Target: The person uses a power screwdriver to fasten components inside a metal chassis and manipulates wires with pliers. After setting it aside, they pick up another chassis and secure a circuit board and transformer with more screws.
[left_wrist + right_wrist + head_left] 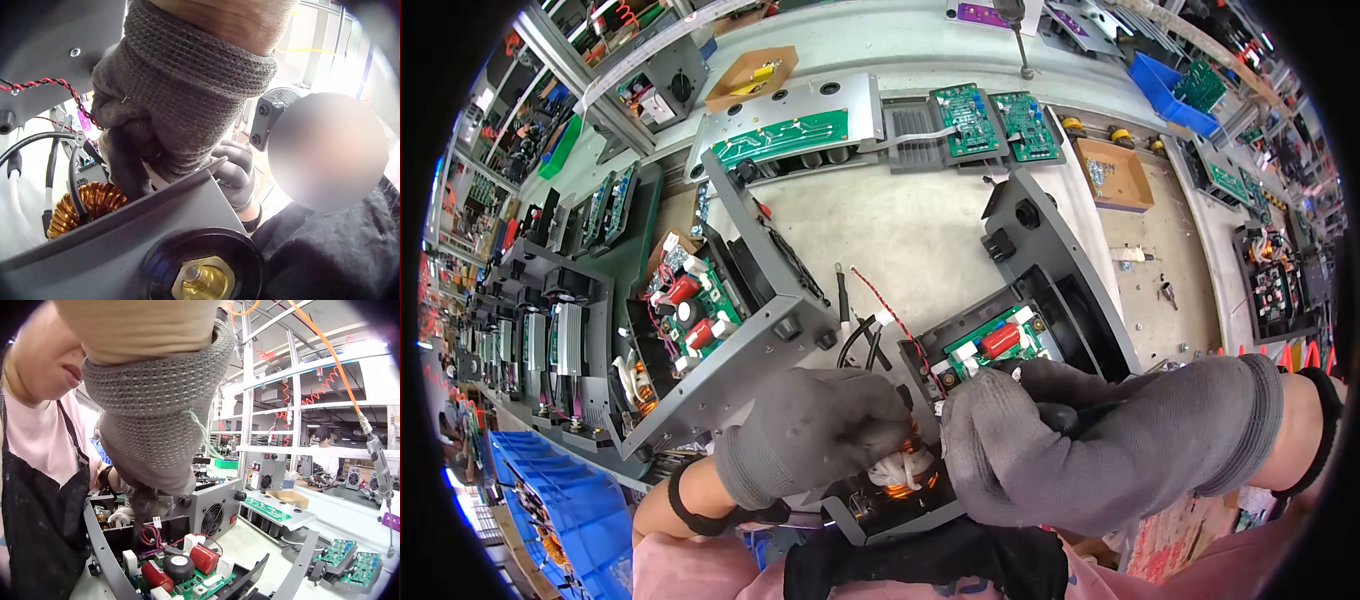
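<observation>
Both hands wear grey knit gloves with dark fingers and work inside an open grey metal case [1090, 270] held close to the body. My left hand [825, 425] reaches in with bent fingers beside a copper-wound coil [87, 209] that has white wrapping around it. Opposite it, my right hand [1040, 450] curls over the inner dividing wall, fingertips close to the left hand's. I cannot tell what the fingers hold, as gloves and panel hide it. Beyond them lies a green circuit board [209, 584] with red capacitors [205, 557]. A twisted red-black wire [883, 300] rises from the case.
At left stands a second open case [730, 365] with a populated board. Behind are a metal panel [800, 120] with a green board, more circuit boards [970, 120] and a cardboard tray [1115, 175]. A blue bin [565, 500] sits lower left. A hanging screwdriver [1020, 50] is at the top.
</observation>
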`<act>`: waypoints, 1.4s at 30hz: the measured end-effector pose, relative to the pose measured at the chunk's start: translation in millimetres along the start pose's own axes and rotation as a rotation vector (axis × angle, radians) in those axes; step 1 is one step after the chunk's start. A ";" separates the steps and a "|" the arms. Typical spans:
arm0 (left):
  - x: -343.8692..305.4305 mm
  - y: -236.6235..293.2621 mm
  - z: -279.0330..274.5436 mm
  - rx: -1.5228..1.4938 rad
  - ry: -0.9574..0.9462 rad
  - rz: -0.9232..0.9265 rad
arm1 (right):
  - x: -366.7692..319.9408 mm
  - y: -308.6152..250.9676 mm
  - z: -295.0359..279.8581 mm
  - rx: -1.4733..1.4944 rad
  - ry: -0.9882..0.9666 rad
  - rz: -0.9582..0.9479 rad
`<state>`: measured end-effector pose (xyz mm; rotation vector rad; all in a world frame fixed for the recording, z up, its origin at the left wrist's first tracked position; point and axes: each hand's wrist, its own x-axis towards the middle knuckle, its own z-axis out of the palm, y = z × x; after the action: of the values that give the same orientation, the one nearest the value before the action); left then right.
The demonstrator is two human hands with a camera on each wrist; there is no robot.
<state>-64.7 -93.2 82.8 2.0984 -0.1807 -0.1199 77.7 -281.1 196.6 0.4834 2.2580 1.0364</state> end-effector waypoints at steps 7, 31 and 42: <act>2.7 11.9 -7.2 0.114 0.028 0.074 | 4.0 14.2 -2.3 0.002 -0.092 -0.114; 1.7 15.6 -9.0 0.151 -0.067 -0.012 | -24.3 -65.0 -73.3 0.872 -0.322 1.340; 3.3 15.5 -10.5 0.150 -0.096 -0.057 | -12.7 -41.6 -31.9 0.414 -0.292 0.652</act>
<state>-61.0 -92.7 101.5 2.2498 -0.1929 -0.2478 63.3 -331.9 185.5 1.5152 2.0779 0.7021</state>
